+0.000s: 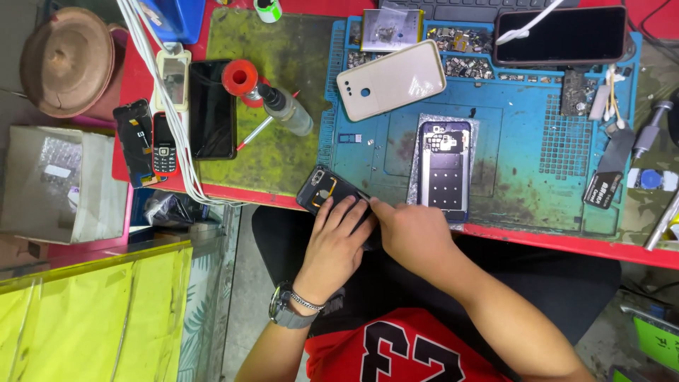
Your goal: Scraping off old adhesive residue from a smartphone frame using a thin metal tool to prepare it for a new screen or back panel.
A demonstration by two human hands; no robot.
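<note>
Rear end of dark phone is hidden under both hands at the red bench edge. Bottle lies left, opened blue phone right. Left hand is laid flat, fingers gripping phone; right hand is clenched, fingertips pinching its edge.

opened phone on mat, bottle left
</note>
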